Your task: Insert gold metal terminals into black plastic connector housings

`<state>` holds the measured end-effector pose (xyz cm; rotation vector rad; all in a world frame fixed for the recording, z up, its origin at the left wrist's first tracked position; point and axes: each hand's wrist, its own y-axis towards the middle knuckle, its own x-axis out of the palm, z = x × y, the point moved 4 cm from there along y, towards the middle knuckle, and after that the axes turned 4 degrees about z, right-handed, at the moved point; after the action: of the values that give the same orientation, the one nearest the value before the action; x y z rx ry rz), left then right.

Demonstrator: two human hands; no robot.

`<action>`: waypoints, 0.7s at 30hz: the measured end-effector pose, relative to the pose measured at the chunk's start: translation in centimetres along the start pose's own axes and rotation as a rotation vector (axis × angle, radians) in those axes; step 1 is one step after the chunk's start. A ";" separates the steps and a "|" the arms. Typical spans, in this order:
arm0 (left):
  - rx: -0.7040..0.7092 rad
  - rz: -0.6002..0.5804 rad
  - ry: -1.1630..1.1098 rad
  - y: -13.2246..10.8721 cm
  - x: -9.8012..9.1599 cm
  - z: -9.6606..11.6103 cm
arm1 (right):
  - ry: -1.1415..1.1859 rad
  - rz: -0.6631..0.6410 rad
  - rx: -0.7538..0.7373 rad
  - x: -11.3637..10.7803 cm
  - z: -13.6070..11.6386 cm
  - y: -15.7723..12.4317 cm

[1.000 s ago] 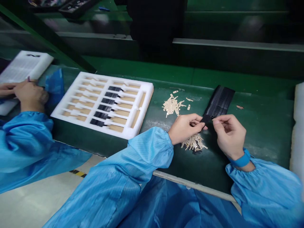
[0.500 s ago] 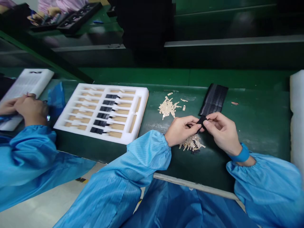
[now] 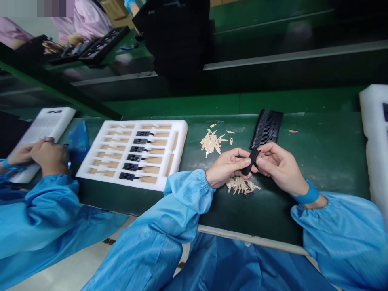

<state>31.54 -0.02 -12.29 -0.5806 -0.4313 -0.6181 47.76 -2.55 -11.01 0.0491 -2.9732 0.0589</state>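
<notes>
A small flat black piece point(image 3: 250, 162) is pinched in my left hand point(image 3: 228, 166), over the green table. My right hand point(image 3: 277, 165) is closed at the piece's upper right end, its thumb and forefinger pressed together there. Just below both hands lies a pile of thin cream-coloured tabs point(image 3: 242, 185) with some dark bits among them, partly covered by my fingers. A second heap of cream tabs point(image 3: 211, 141) lies to the left, beyond my left hand. Behind my right hand stretches a long row of stacked black parts point(image 3: 267, 127).
A white foam tray point(image 3: 129, 151) with several black comb-like parts point(image 3: 141, 149) in its slots sits left. Farther left, a co-worker's hands point(image 3: 45, 155) rest by another foam tray point(image 3: 45, 119) and a blue sheet point(image 3: 79, 138). More white foam point(image 3: 374, 141) stands at the right edge.
The black piece has turned, so more of its flat face shows between my hands. My head view has shifted slightly, with the table scene lower in the picture.
</notes>
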 end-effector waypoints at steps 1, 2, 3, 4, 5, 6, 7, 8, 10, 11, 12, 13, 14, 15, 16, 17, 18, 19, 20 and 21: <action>-0.015 -0.006 -0.008 0.0 0.0 -0.1 | -0.015 0.012 -0.009 0.2 -0.2 0.0; -0.031 -0.014 -0.017 0.1 -0.1 -0.1 | -0.021 0.016 -0.013 0.3 -0.3 0.0; -0.043 -0.023 -0.027 0.1 -0.1 -0.2 | -0.019 0.005 -0.012 0.5 -0.4 0.0; -0.052 -0.032 -0.033 0.2 -0.2 -0.3 | -0.013 -0.012 -0.009 0.6 -0.4 -0.1; -0.055 -0.037 -0.036 0.2 -0.3 -0.3 | -0.010 -0.029 -0.004 0.6 -0.3 -0.1; -0.053 -0.039 -0.033 0.3 -0.4 -0.3 | -0.014 -0.038 0.001 0.5 -0.2 0.0; -0.048 -0.038 -0.027 0.4 -0.5 -0.3 | -0.019 -0.035 0.000 0.2 -0.1 0.0; -0.043 -0.033 -0.018 0.4 -0.5 -0.2 | -0.027 -0.015 -0.009 -0.1 -0.1 0.0; -0.032 -0.014 -0.005 0.4 -0.7 -0.1 | -0.055 0.068 -0.053 -0.8 -0.2 0.1; -0.029 -0.006 0.000 0.4 -0.7 0.0 | -0.074 0.114 -0.086 -1.1 -0.4 0.2; -0.029 0.000 0.006 0.3 -0.7 0.1 | -0.098 0.156 -0.120 -1.3 -0.6 0.2; -0.029 0.003 0.012 0.3 -0.7 0.2 | -0.128 0.187 -0.149 -1.4 -0.9 0.2; -0.029 0.005 0.016 0.2 -0.7 0.2 | -0.157 0.202 -0.169 -1.3 -1.2 0.1; -0.030 0.006 0.021 0.2 -0.6 0.3 | -0.182 0.205 -0.182 -1.2 -1.4 0.1; -0.032 0.006 0.025 0.1 -0.6 0.3 | -0.200 0.204 -0.189 -1.0 -1.6 0.1; -0.034 0.007 0.029 0.1 -0.5 0.3 | -0.212 0.202 -0.194 -0.9 -1.7 0.1; -0.035 0.008 0.033 0.1 -0.5 0.3 | -0.218 0.201 -0.198 -0.8 -1.9 0.1; -0.036 0.009 0.038 0.0 -0.4 0.3 | -0.220 0.201 -0.200 -0.7 -1.9 0.1; -0.040 0.009 0.045 0.0 -0.4 0.4 | -0.220 0.202 -0.199 -0.7 -1.9 0.1; -0.044 0.011 0.051 0.0 -0.3 0.4 | -0.222 0.203 -0.195 -0.7 -1.9 0.1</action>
<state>31.19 0.35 -12.18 -0.6072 -0.3668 -0.6322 48.72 -2.33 -9.24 -0.2888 -3.1764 -0.2254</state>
